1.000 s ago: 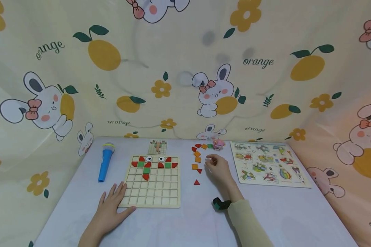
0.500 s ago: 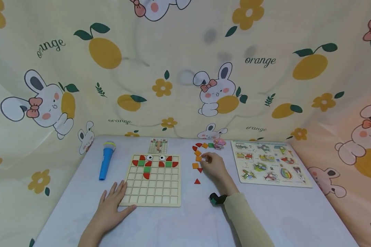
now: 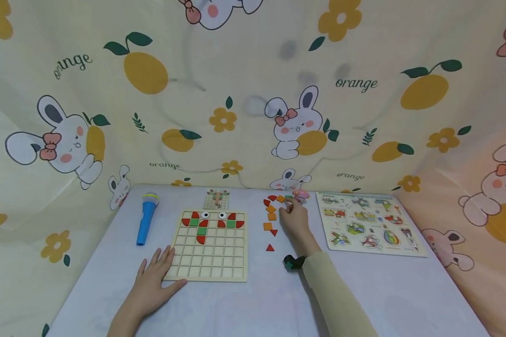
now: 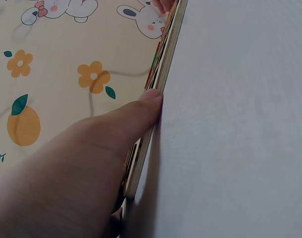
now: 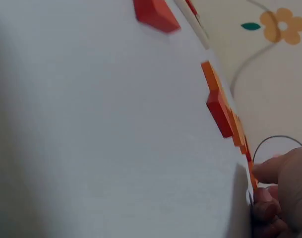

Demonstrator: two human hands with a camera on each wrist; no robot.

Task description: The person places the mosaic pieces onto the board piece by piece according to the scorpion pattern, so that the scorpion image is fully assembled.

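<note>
In the head view my left hand (image 3: pixel 153 276) lies with fingers spread at the lower-left corner of a wooden grid board (image 3: pixel 212 269); in the left wrist view the thumb (image 4: pixel 151 94) touches its edge. Red and green tiles and two round eye pieces sit in the board's upper rows. My right hand (image 3: pixel 295 220) has bent fingers, their tips right at a green square tile (image 3: pixel 288 198) beside a pink figurine (image 3: pixel 301 195). I cannot tell whether they pinch it. Orange squares (image 3: pixel 268 226) and red pieces (image 3: pixel 270 247) form a loose column left of this hand.
A small picture card (image 3: pixel 217 199) lies behind the board. At the left stands out a blue toy microphone (image 3: pixel 146 220) on the white tablecloth (image 3: pixel 253 309). To the right is a picture puzzle board (image 3: pixel 364 224). A patterned curtain (image 3: pixel 244 61) hangs at the back.
My right hand has moved left toward the orange squares, then farther back to the green tile by the figurine. The left hand stays on the board.
</note>
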